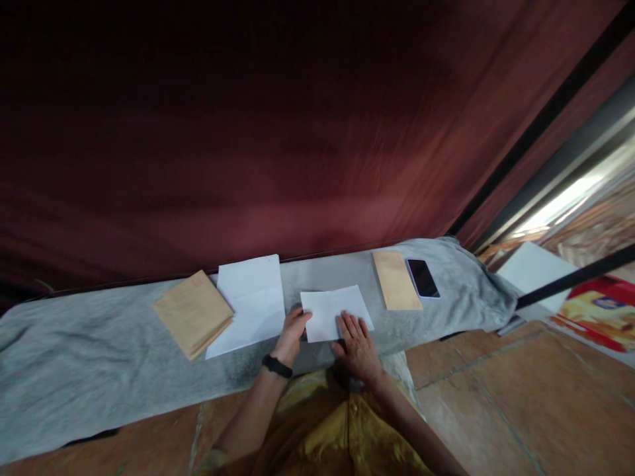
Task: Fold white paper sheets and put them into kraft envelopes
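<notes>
A folded white sheet (335, 307) lies in front of me on the grey cloth. My left hand (294, 327) pinches its left edge, thumb on top. My right hand (356, 342) rests on its lower right part with the fingers spread. Left of it are larger white sheets (253, 301), partly covered by a stack of brown envelopes (196, 314). To the right lies a single brown envelope (397, 281), with a dark-screened phone (423, 277) beside it.
The long narrow surface bears a grey cloth (109, 357) and stands against a dark red curtain (297, 165). At the right are a black pole (575, 274), a white box (536, 271) and a red package (602, 311). Brown floor tiles (496, 396) show below.
</notes>
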{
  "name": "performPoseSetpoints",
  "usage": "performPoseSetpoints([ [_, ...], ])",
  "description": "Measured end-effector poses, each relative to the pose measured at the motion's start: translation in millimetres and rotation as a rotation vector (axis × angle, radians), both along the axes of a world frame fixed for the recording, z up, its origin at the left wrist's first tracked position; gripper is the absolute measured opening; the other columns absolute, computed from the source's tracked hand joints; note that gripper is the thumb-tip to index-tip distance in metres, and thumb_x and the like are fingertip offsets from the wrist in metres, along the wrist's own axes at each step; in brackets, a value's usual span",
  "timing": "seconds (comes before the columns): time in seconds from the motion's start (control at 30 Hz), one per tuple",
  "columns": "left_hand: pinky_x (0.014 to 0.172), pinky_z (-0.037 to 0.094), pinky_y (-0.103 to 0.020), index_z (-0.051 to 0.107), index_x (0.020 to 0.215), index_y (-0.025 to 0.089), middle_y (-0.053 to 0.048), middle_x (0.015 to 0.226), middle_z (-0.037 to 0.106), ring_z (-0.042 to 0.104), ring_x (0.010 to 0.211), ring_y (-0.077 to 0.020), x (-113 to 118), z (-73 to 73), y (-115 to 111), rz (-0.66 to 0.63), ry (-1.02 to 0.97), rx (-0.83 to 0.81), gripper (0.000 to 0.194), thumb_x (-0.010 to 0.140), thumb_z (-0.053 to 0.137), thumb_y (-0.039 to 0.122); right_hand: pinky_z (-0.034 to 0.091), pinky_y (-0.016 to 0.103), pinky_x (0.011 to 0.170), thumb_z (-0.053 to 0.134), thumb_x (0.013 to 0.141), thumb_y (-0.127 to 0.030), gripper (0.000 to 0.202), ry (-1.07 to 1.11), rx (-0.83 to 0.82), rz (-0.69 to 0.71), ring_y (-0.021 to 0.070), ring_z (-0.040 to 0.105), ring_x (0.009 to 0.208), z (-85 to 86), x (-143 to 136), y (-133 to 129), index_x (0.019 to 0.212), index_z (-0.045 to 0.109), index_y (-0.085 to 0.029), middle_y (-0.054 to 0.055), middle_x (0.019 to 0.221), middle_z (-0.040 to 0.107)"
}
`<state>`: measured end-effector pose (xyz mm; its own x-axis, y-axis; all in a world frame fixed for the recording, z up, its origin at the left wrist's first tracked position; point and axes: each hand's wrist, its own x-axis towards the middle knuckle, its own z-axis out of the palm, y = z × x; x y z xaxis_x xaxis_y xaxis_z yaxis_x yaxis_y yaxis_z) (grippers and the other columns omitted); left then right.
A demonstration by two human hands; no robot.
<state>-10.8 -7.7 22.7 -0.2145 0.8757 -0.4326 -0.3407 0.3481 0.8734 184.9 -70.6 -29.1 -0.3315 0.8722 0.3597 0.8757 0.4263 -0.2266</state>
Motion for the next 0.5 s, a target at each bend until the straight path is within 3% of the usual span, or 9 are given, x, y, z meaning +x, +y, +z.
performPoseSetpoints([
  [0.1, 0.059, 0.045, -0.026, 0.068, 0.085, 0.015, -0.002, 0.075, 0.072, 0.064, 0.065, -0.0164, 11.1, 10.3, -0.1, 0.006, -0.035, 0.015, 0.039, 0.052, 0.083, 0.027, 0.028, 0.051, 0.121, 0.046, 0.099, -0.033, 0.06, 0.09, -0.049, 0.013, 0.0272, 0.039, 0.145, 10.5, -1.6, 3.4, 0.155, 0.034, -0.015, 0.015, 0.157, 0.041],
  [0.2, 0.068, 0.051, -0.028, 0.068, 0.093, 0.015, -0.006, 0.089, 0.074, 0.068, 0.078, -0.0194, 17.6, 27.4, 5.2, -0.039, -0.151, 0.065, 0.042, 0.059, 0.083, 0.037, 0.033, 0.047, 0.119, 0.038, 0.098, -0.022, 0.054, 0.357, -0.139, -0.004, 0.0238, 0.045, 0.14, 29.7, -4.2, 13.0, 0.152, 0.041, -0.019, 0.012, 0.152, 0.049],
  [0.27, 0.074, 0.053, -0.029, 0.069, 0.099, 0.016, -0.01, 0.102, 0.074, 0.069, 0.09, -0.0212, 18.2, 38.0, 8.2, -0.072, -0.227, 0.105, 0.044, 0.071, 0.077, 0.049, 0.04, 0.043, 0.115, 0.038, 0.099, -0.029, 0.05, 0.685, -0.225, -0.058, 0.0228, 0.053, 0.134, 46.3, -6.7, 21.6, 0.148, 0.047, -0.02, 0.01, 0.146, 0.056],
  [0.33, 0.077, 0.053, -0.027, 0.068, 0.107, 0.018, -0.011, 0.117, 0.071, 0.067, 0.102, -0.021, 17.4, 42.8, 8.0, -0.021, -0.203, 0.117, 0.044, 0.08, 0.07, 0.052, 0.046, 0.039, 0.109, 0.041, 0.099, -0.041, 0.047, 1.084, -0.328, -0.152, 0.0228, 0.06, 0.125, 62.4, -10.3, 29.8, 0.139, 0.056, -0.021, 0.008, 0.136, 0.064],
  [0.43, 0.076, 0.053, -0.025, 0.062, 0.121, 0.024, -0.008, 0.129, 0.066, 0.066, 0.109, -0.0195, 17.6, 36.1, 1.4, 0.078, -0.117, 0.02, 0.048, 0.078, 0.077, 0.039, 0.054, 0.036, 0.096, 0.049, 0.094, -0.057, 0.05, 1.583, -0.469, -0.286, 0.0233, 0.067, 0.113, 77.6, -17.1, 37.2, 0.126, 0.063, -0.02, 0.007, 0.123, 0.071],
  [0.5, 0.075, 0.055, -0.028, 0.055, 0.129, 0.025, -0.009, 0.124, 0.069, 0.069, 0.102, -0.0207, 20.2, 26.1, -4.8, 0.029, -0.162, -0.05, 0.062, 0.073, 0.081, 0.032, 0.057, 0.035, 0.087, 0.053, 0.09, -0.062, 0.054, 1.749, -0.522, -0.304, 0.0239, 0.069, 0.107, 79.0, -20.5, 37.5, 0.124, 0.062, -0.02, 0.008, 0.119, 0.072],
])
